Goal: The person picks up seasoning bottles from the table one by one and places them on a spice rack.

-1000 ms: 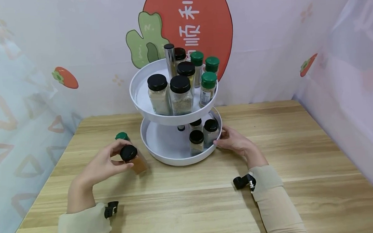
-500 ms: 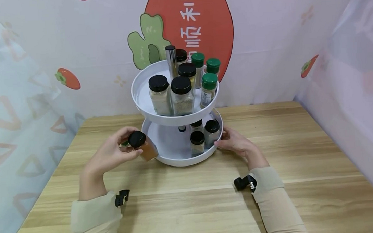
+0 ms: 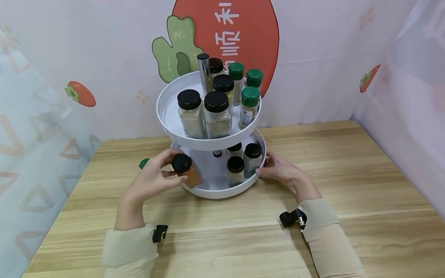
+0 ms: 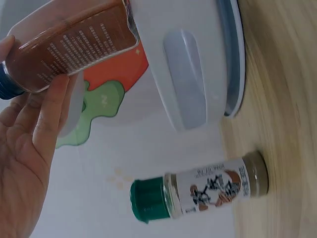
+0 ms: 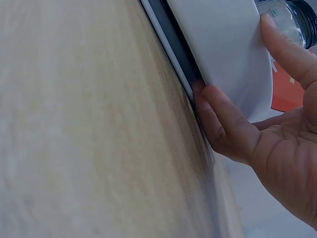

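My left hand (image 3: 152,180) grips a square spice jar (image 3: 193,177) with a black lid and orange-brown powder. It is tilted over the left side of the lower tray (image 3: 217,193) of a white two-tier rack. In the left wrist view, thumb and fingers hold the jar (image 4: 74,47) near its lid, close to the tray wall. On the rack's opposite side, my right hand (image 3: 282,169) holds the lower tray's rim, thumb at the top edge and fingers low on the outer wall, as the right wrist view shows. Several black-lidded jars (image 3: 235,173) stand at the right of that tray.
The upper tray (image 3: 208,144) bears several black-lidded jars (image 3: 217,118), green-capped shakers (image 3: 248,107) and a metal post (image 3: 204,74). A green-capped shaker (image 4: 213,191) stands on the wooden table (image 3: 226,245) left of the rack, mostly behind my left hand in the head view. A printed cloth hangs behind.
My left hand has carried the orange-brown jar rightward, from beside the rack to over the lower tray. The right hand has stayed on the rim.
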`<state>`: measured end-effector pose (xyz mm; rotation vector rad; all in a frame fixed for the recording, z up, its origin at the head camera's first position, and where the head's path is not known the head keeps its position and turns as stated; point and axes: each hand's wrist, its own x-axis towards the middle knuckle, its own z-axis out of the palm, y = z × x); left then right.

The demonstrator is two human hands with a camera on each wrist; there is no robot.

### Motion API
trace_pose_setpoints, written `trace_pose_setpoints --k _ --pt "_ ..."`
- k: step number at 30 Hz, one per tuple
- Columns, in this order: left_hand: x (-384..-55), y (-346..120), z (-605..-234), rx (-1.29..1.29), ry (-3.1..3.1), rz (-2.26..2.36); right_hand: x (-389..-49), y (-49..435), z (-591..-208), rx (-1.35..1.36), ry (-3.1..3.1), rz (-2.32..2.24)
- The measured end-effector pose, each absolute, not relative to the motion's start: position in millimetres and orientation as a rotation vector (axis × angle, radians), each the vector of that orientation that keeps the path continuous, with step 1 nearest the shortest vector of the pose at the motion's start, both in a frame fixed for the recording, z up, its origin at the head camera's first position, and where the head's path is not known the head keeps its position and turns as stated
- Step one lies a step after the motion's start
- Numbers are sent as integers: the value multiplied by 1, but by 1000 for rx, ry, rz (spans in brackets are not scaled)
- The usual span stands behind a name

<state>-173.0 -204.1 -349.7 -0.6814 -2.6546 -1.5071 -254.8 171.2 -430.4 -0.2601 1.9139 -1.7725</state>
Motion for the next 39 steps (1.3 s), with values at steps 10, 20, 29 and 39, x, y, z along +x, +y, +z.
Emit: trace_pose_setpoints --k 10,20,29,39 --pt "-185 -186 -352 -744 -2667 -1439 -255 172 -429 -254 1912 -1777" --pt "-194 -171 -360 -755 -2689 -1424 -255 173 -430 -249 1906 -1779" --pt "-203 -162 -370 -763 -2720 -1392 -254 171 -428 -239 1903 -1784" --pt "-210 -156 -376 -790 -2723 -1377 -254 170 -428 -224 1858 -1818"
